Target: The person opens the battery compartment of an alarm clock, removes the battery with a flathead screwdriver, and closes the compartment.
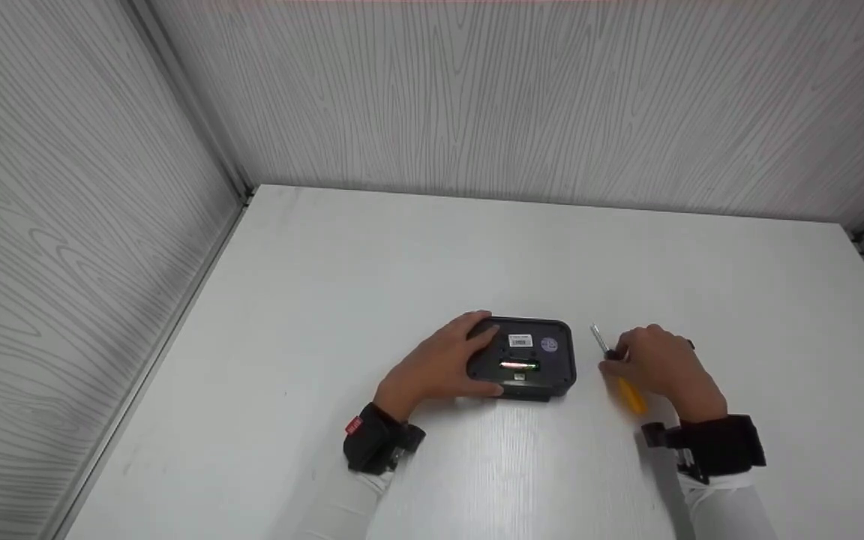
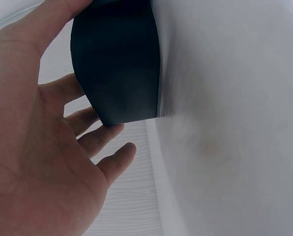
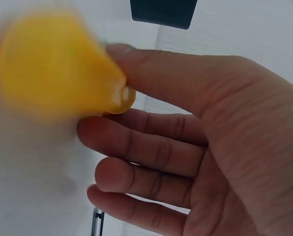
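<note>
A black battery-powered device [image 1: 488, 367] lies with its label side up, a battery [image 1: 520, 365] showing in its open compartment. My left hand [image 1: 443, 364] grips its left end, thumb at the near edge and fingers over the far edge and top. In the left wrist view the dark end [image 2: 119, 64] of the device sits between thumb and fingers. To the right, my right hand [image 1: 657, 364] pinches a screwdriver with a yellow handle [image 1: 632, 397], its metal shaft pointing away. That handle [image 3: 43, 64] is blurred in the right wrist view.
Everything rests on a white tabletop [image 1: 372, 262]. Grey wood-grain panels stand at the back [image 1: 477, 97] and left [image 1: 64, 262]. A white label and a round sticker are on the device. Both wrists carry black straps.
</note>
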The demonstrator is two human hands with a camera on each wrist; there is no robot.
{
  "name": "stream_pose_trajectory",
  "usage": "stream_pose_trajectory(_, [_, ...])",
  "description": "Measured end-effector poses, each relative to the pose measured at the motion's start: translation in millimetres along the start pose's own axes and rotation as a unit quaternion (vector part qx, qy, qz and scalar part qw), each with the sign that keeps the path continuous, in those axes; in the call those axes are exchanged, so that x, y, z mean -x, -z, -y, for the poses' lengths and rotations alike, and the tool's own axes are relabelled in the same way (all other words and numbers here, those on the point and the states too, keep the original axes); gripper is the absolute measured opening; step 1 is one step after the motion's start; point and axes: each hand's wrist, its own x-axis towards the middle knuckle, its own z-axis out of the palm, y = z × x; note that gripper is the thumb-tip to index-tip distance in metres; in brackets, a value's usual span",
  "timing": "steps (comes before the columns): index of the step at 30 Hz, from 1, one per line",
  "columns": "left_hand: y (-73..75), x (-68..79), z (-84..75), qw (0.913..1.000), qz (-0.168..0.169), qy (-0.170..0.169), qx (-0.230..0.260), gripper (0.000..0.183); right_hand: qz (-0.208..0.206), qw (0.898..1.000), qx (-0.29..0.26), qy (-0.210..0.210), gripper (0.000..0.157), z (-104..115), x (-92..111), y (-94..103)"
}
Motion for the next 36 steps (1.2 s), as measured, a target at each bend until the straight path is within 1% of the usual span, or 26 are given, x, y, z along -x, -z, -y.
stream_pose_trajectory(7, [0.7,0.0,0.6,1.0,0.001,-0.004,0.002,0.093,-0.013,1.0,-0.002,0.025,0.024,-2.6,0.2,-0.3])
stream_pose_trajectory(18, [1.0,-0.4,0.8,0.9999,0.0,-0.01,-0.004,0.093,-0.077,0.993,-0.051,0.074,0.022,-6.9,6.1,8.2])
stream_pose_trajectory(24, [0.1,-0.1,0.4,1.0,0.0,-0.002,-0.005,0.091,-0.088,0.989,-0.075,0.09,0.021,-3.5,6.9,10.7])
stream_pose_trajectory(30, [-0.8,-1.2,0.5,1.0,-0.002,0.0,-0.006,0.091,-0.116,0.985,-0.073,0.104,0.022,-2.7,9.5,14.6])
stream_pose_trajectory(36, [-1.3,-1.7,1.6,0.9999,-0.003,-0.004,-0.01,0.091,-0.148,0.979,-0.073,0.123,0.02,-1.1,12.6,19.3])
